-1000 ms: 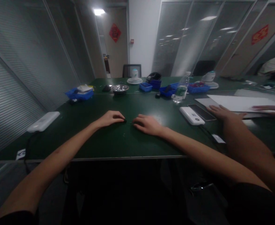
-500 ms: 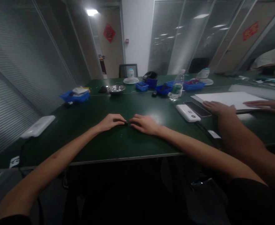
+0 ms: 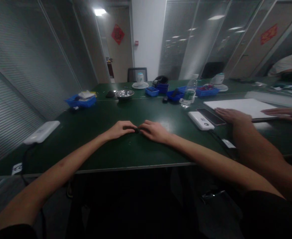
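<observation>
Both my hands rest on the dark green table (image 3: 126, 156) with their fingertips meeting. My left hand (image 3: 121, 129) is curled, its fingers pinched on a small dark object (image 3: 136, 130) that is too small to name. My right hand (image 3: 153, 131) is curled too, and its fingertips press on the same small dark object from the other side.
A co-worker's arm and hand (image 3: 231, 116) lie at the right by a white power bank (image 3: 201, 120), a phone (image 3: 210, 116) and a white sheet (image 3: 245, 107). Further back stand blue bins (image 3: 80, 100), a metal bowl (image 3: 124, 94) and a water bottle (image 3: 188, 93). A white device (image 3: 41, 131) lies at the left.
My two hands have closed the gap between them; their fingertips now meet on the small dark object. The view has shifted slightly.
</observation>
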Tool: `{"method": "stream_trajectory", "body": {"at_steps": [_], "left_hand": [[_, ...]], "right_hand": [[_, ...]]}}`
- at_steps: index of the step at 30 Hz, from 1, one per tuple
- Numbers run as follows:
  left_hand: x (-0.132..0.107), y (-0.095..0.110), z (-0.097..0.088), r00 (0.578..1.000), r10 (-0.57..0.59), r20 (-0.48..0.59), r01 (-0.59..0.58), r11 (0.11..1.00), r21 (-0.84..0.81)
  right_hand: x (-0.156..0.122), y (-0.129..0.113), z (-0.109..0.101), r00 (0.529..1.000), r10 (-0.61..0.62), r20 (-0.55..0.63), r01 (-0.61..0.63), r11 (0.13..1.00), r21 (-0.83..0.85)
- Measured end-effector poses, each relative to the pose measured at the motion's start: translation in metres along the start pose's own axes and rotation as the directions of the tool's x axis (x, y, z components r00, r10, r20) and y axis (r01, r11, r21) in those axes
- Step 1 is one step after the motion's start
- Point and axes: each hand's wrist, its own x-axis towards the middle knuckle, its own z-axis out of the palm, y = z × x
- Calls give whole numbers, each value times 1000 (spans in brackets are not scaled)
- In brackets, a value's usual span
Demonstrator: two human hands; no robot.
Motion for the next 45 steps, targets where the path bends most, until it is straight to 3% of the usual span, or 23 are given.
{"method": "stream_trajectory", "body": {"at_steps": [5, 10, 13, 16, 19, 21, 25, 31, 34, 36, 38, 43, 45], "left_hand": [[0, -6, -8, 1000, -18, 4, 17, 996, 84], [-16, -42, -51, 965, -243, -94, 258, 944, 204], [-40, -73, -88, 882, -400, -251, 462, 838, 289], [-70, -99, -120, 779, -476, -407, 612, 718, 332], [-94, -114, -141, 664, -518, -539, 729, 608, 314], [-104, -118, -147, 625, -510, -590, 756, 584, 296], [-109, -117, -148, 609, -481, -630, 754, 598, 272], [-110, -118, -148, 496, -517, -697, 807, 571, 150], [-111, -119, -148, 469, -537, -701, 819, 562, 117], [-107, -115, -146, 490, -553, -674, 808, 578, 113], [-99, -107, -139, 554, -556, -620, 771, 624, 129], [-59, -71, -99, 830, -414, -374, 505, 843, 186], [-41, -54, -77, 911, -320, -259, 364, 920, 143]], "right_hand": [[0, -3, -6, 996, 93, 7, -92, 995, -30], [-1, 1, -10, 989, 148, -11, -148, 989, -22], [-1, 3, -10, 989, 146, -3, -146, 989, -22], [0, 3, -8, 991, 137, 2, -137, 990, -30], [0, 2, -7, 991, 137, -6, -137, 990, -43], [0, 2, -6, 990, 140, -5, -140, 989, -45], [1, 3, -7, 990, 142, 14, -141, 989, -36], [1, 1, -9, 992, 126, 29, -125, 992, -20], [1, 0, -9, 992, 122, 31, -122, 992, -9], [1, 0, -9, 993, 116, 36, -117, 993, 2], [1, 1, -7, 994, 101, 40, -101, 995, 9], [1, 4, -4, 999, 35, 24, -35, 999, 19], [0, 5, -3, 1000, 7, 14, -7, 1000, 25]]}}
